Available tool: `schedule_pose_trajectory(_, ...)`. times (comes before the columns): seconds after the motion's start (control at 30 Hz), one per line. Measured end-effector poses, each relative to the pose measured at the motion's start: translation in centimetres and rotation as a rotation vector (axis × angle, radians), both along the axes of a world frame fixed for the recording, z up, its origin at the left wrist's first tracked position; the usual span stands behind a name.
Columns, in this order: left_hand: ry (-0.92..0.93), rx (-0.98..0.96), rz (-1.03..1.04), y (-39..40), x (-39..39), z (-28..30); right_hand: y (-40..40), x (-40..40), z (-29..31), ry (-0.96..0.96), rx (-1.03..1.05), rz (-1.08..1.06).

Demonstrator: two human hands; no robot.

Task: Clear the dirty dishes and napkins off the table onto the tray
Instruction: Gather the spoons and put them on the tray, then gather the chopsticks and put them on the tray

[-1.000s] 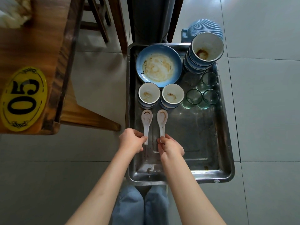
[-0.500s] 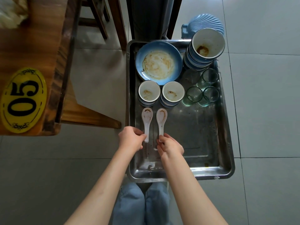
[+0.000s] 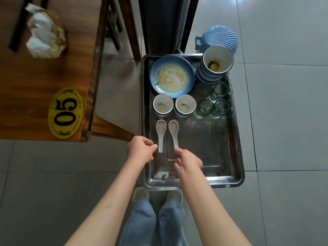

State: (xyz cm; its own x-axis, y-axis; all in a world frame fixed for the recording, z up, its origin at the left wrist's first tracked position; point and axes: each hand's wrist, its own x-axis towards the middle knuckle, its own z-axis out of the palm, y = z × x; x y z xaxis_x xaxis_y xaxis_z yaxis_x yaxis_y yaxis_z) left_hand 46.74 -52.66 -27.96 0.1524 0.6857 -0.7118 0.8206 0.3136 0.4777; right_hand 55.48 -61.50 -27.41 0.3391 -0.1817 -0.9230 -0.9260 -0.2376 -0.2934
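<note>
A steel tray (image 3: 204,139) holds a dirty blue plate (image 3: 172,77), a stack of bowls (image 3: 217,63), two small bowls (image 3: 163,104) (image 3: 185,104) and several glasses (image 3: 205,106). Two smeared white spoons lie side by side on the tray's near left. My left hand (image 3: 141,150) has its fingertips right beside the left spoon's (image 3: 160,135) handle. Just behind the handle end of the right spoon (image 3: 174,134) is my right hand (image 3: 188,160), fingers loosely curled with nothing in them. A crumpled dirty napkin (image 3: 46,32) lies on the wooden table (image 3: 35,77) at the left.
A yellow "05" number plate (image 3: 65,112) sits near the table's corner. Behind the tray stand chair legs (image 3: 115,23) and a blue shell-shaped object (image 3: 220,36). The tray's right half is bare metal. Grey floor tiles surround it.
Both hands pinched the spoon handles before; now the spoons lie on the tray and the hands have drawn back slightly toward me. My view has shifted, bringing more of the table into sight.
</note>
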Motion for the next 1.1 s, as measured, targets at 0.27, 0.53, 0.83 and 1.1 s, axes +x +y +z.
schedule_pose_trajectory(0.27,-0.118,-0.002,-0.004,0.7,-0.7,6.7,0.1,1.0,7.5,-0.104,0.132,0.135)
schedule_pose_trajectory(0.53,-0.306,0.125,-0.021,2.7,-1.4,18.0,2.0,3.4,19.1,-0.294,0.431,0.427)
schedule_pose_trajectory(0.83,-0.442,0.358,-0.045,2.5,-5.0,31.9,1.6,2.6,30.5,-0.537,0.645,0.802)
schedule_pose_trajectory(1.1,-0.547,0.492,0.11,2.9,-12.5,38.5,4.2,-0.7,35.7,-0.602,0.73,1.058)
